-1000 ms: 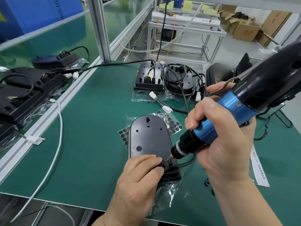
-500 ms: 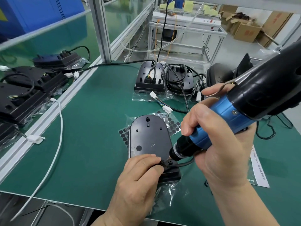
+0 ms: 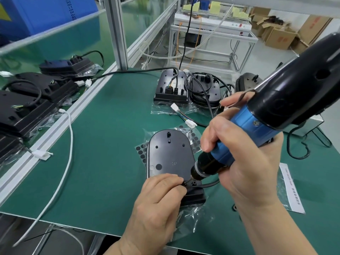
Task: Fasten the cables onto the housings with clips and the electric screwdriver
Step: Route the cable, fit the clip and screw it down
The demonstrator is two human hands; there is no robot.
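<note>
A black oval housing [image 3: 170, 153] lies flat on a clear bag near the front of the green mat. My left hand [image 3: 160, 197] pinches a small black clip [image 3: 184, 184] against the housing's near end, where a black cable [image 3: 209, 184] leaves to the right. My right hand [image 3: 239, 155] grips the blue and black electric screwdriver [image 3: 257, 126], tilted down to the left. Its bit tip touches the clip at my left fingertips. The screw itself is too small to make out.
Two more housings [image 3: 172, 89] with cables and white connectors [image 3: 190, 123] lie at the back of the mat. Other black housings [image 3: 27, 107] sit on the left bench beyond an aluminium rail. A white cable [image 3: 69, 144] runs down the left, and a paper sheet [image 3: 290, 188] lies right.
The screwdriver and my right hand have shifted slightly left and down toward the clip. My left hand stays on the clip.
</note>
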